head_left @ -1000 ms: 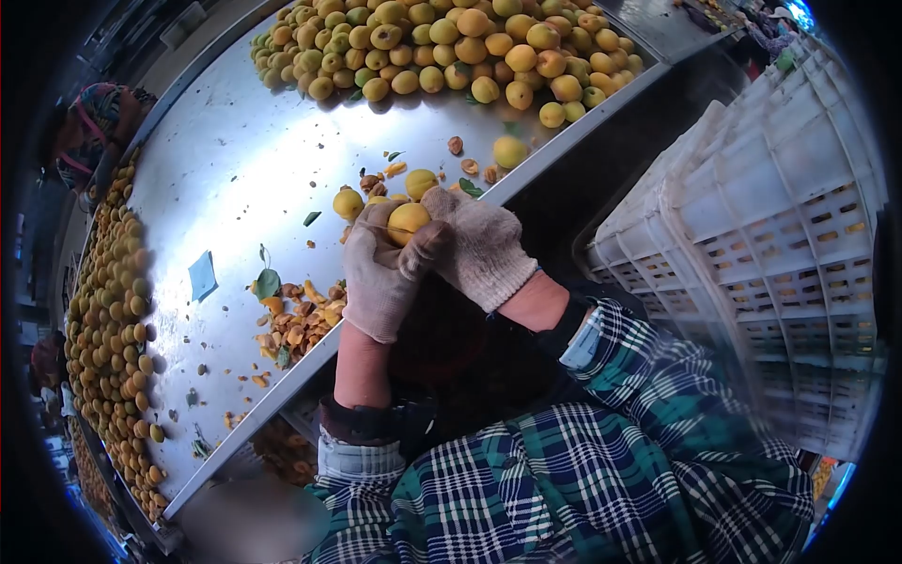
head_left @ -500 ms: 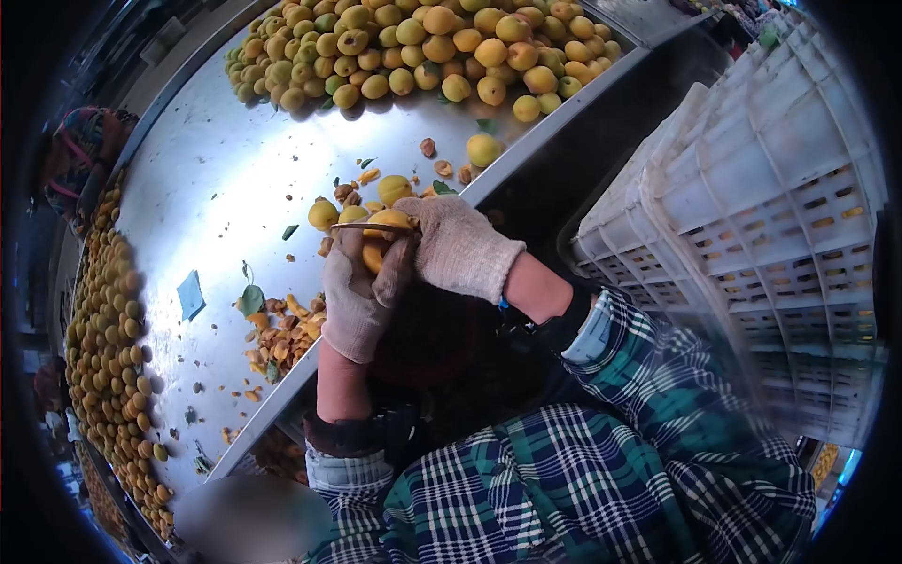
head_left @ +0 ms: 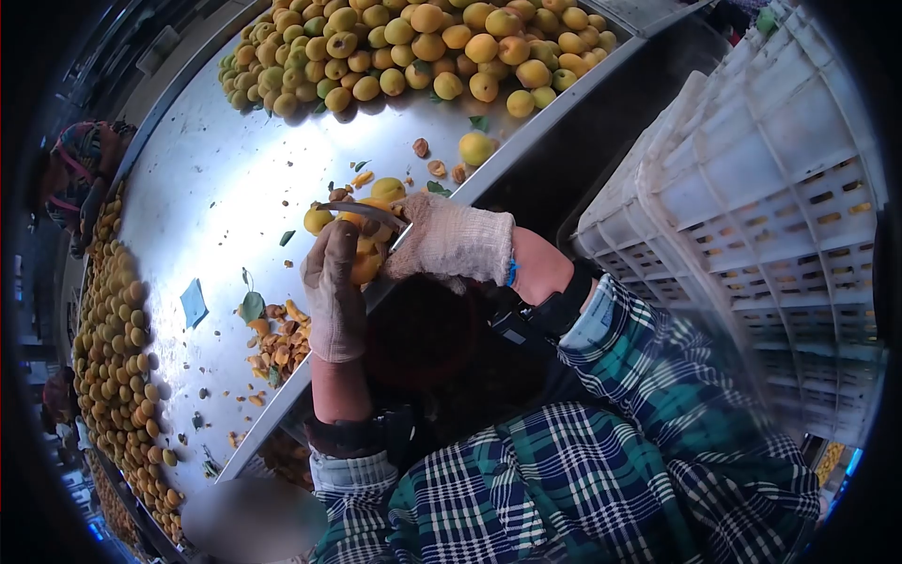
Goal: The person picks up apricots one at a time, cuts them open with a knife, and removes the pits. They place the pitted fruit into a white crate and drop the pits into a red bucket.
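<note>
My left hand (head_left: 334,296), in a pale work glove, grips a yellow-orange apricot (head_left: 367,262) at the table's near edge. My right hand (head_left: 456,242), gloved too, is closed around a curved knife (head_left: 365,211). Its blade reaches leftward just above the held fruit, and the glove hides the handle. Whole apricots (head_left: 387,191) lie right behind the blade, with brown pits beside them. Left of my left hand sits a heap of cut apricot scraps and pits (head_left: 282,345).
A large pile of apricots (head_left: 413,47) covers the far end of the metal table (head_left: 216,188), and another pile (head_left: 117,367) lines its left side. White plastic crates (head_left: 733,216) stand at my right. A blue scrap (head_left: 194,304) lies on the table. Another person (head_left: 80,179) is at the far left.
My hands have moved slightly apart. The knife has tilted from nearly level to sloping down toward my right hand, and more of the apricot shows.
</note>
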### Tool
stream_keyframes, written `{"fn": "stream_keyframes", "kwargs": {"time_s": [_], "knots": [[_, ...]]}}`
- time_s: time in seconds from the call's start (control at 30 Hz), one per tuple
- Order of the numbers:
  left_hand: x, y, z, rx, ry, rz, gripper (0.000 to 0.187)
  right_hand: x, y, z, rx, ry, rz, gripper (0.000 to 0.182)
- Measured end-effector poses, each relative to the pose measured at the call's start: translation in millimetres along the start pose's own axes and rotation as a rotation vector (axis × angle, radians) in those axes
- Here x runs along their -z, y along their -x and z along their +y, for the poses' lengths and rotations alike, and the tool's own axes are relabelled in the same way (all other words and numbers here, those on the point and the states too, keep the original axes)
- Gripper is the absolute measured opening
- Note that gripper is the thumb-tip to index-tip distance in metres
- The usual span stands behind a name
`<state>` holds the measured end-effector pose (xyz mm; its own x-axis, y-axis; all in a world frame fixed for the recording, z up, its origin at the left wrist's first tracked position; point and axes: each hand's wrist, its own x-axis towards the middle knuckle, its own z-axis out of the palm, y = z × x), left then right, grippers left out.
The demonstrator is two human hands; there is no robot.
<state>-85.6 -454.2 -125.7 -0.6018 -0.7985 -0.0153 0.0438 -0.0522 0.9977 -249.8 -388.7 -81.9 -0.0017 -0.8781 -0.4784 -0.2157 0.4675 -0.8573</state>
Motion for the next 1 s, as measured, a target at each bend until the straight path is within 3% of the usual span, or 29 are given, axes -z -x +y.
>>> {"fn": "stream_keyframes", "kwargs": {"time_s": [0.1,0.23,0.33,0.53,0.6,0.73,0.87,1.0], "knots": [[0,-1,-5,0.043,0.021,0.070,0.051,-2,2,1,0.084,0.013,0.037,0.042],[5,0,-1,0.060,-0.045,0.079,0.046,-3,12,-4,0.172,-0.324,0.110,0.027],[3,0,2,0.003,-0.142,0.026,0.047,-6,9,-1,0.156,-0.406,0.179,0.024],[-21,-2,-11,-0.077,0.100,0.181,0.056,-26,-1,2,0.114,-0.878,0.263,0.021],[-15,-3,-22,0.029,0.246,0.090,0.061,-35,-6,3,0.132,-0.978,0.255,0.020],[-24,-4,-6,0.108,0.584,0.065,0.066,-32,-1,-2,0.089,-0.673,0.210,0.020],[-24,2,2,0.307,0.578,0.284,0.059,-23,3,-6,0.162,-0.406,0.395,0.024],[-28,0,5,0.236,0.548,0.128,0.052,4,2,-6,0.487,-0.947,0.639,0.021]]}}
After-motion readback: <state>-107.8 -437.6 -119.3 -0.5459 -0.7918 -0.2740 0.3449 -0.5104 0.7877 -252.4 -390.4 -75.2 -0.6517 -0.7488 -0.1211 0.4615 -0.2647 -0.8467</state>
